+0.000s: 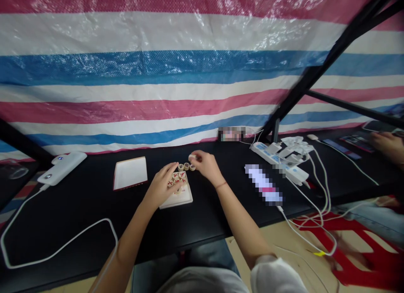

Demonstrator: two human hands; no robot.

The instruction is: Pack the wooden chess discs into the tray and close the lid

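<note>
A small white box tray (188,197) on the black table holds several round Chinese chess pieces (175,175) with red characters. My left hand (160,187) lies over the tray's left side, fingers and thumb spread around the pieces; its thumb hides part of them. Just beyond the tray, a short row of pieces with dark characters (186,166) stands on the table. My right hand (205,164) is closed in a pinch at the right end of that row. Between its fingertips is a pale round chess piece (192,157), partly covered.
An upturned white box lid (131,173) lies to the left. Farther left is a white power bank (62,167) with a cable. At right are a phone (263,184), a power strip (279,162) with plugs and cables, a red stool (356,251) and another person's hand (389,146).
</note>
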